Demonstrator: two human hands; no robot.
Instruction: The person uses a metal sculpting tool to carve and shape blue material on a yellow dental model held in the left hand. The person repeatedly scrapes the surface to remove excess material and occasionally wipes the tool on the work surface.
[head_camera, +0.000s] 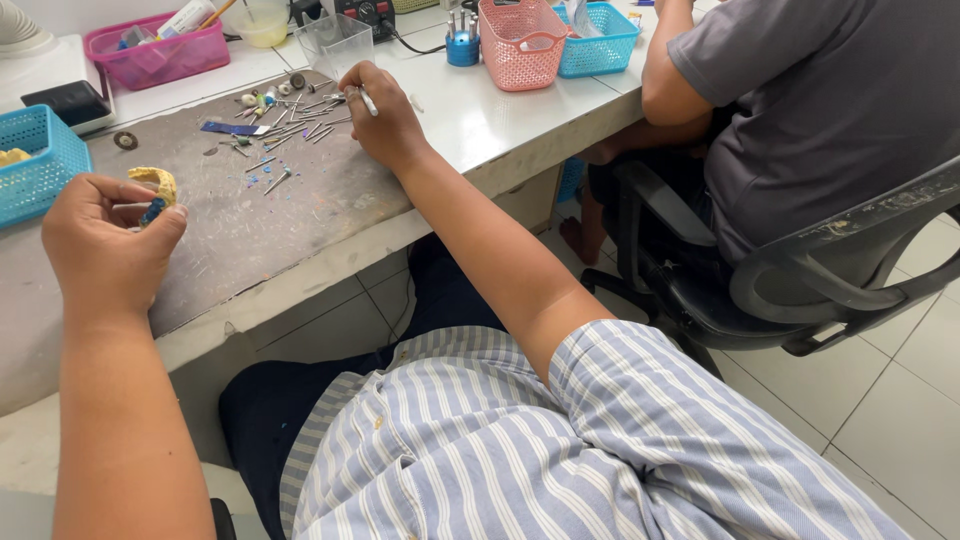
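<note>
The left hand (100, 245) held a yellowish dental cast (155, 183) above the grey work mat (300, 200). The right hand (385, 120) pinched a thin white tool (368, 102) beside scattered metal burs (290, 125).

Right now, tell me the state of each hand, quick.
Left hand: closed on a yellowish dental cast with a small blue piece.
Right hand: closed on a thin white-tipped tool, over the scattered burs.
</note>
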